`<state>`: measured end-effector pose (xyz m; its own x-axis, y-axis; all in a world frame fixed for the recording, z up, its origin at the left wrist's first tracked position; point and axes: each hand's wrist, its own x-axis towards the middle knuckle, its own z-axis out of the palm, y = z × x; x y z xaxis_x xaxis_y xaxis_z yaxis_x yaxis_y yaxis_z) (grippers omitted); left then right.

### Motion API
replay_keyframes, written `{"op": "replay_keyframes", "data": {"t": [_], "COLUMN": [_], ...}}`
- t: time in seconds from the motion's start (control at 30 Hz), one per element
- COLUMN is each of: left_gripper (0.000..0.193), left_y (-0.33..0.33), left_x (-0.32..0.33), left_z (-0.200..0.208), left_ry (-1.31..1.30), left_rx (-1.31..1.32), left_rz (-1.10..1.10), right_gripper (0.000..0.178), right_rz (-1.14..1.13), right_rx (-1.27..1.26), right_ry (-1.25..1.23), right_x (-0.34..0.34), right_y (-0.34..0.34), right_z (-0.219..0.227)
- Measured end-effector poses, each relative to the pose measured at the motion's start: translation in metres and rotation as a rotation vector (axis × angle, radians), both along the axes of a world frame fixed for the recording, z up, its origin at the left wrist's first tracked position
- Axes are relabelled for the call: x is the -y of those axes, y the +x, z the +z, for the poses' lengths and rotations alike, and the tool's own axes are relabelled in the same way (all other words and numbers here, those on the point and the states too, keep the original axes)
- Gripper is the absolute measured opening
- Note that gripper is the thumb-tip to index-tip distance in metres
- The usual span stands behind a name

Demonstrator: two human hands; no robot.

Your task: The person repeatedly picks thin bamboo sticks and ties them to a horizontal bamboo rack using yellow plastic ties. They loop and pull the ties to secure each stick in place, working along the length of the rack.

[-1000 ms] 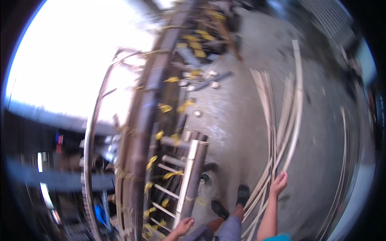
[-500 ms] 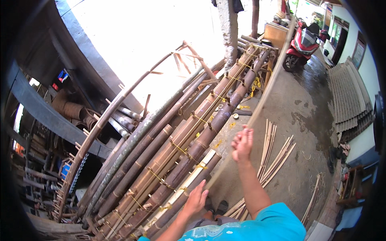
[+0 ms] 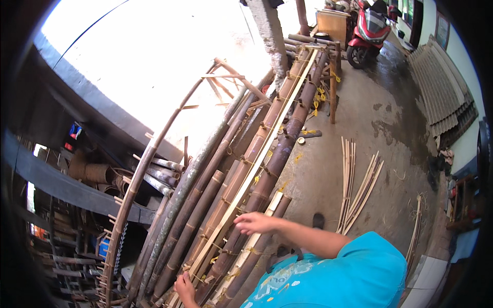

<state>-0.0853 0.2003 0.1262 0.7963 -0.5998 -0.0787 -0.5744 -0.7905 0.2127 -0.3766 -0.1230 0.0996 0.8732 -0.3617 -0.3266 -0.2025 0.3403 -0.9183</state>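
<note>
A long pale bamboo strip (image 3: 273,134) lies lengthwise along a row of dark bamboo poles, between short upright pegs and yellow ties. My left hand (image 3: 185,290) is at the strip's near end, low in the picture, its fingers curled round it. Over the poles, farther up, my right hand (image 3: 252,224) reaches across from the right. Its fingers are stretched out and hold nothing. Beneath them runs a thick dark bamboo pole (image 3: 262,190). A shorter split piece with a pale face (image 3: 261,232) is tied beside it, nearer my body.
Bundles of thin bamboo sticks (image 3: 354,185) lie on the concrete floor to the right. A curved pegged bamboo ladder-like frame (image 3: 154,149) stands at left. A red scooter (image 3: 368,33) is parked at the far right, by stacked corrugated sheets (image 3: 441,84).
The long strip, earlier raised at the right of the poles, now lies along them. My right hand has moved left and opened; my left hand has moved down and left and closed.
</note>
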Motion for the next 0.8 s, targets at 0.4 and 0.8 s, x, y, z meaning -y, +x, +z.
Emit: {"op": "replay_keyframes", "data": {"t": [0.4,0.8], "left_gripper": [0.030,0.027], "left_y": [-0.152,-0.423], "left_x": [0.311,0.669], "left_z": [-0.039,0.078], "left_ry": [-0.330,-0.416], "left_rx": [0.162,-0.181], "left_rz": [-0.157,-0.758], "right_gripper": [0.026,0.021], "right_rz": [-1.271,-0.682], "right_rx": [-0.186,-0.509], "right_ry": [-0.665,-1.039], "right_x": [0.476,0.614], "right_y": [-0.311,-0.371], "right_z": [-0.094,-0.113]}}
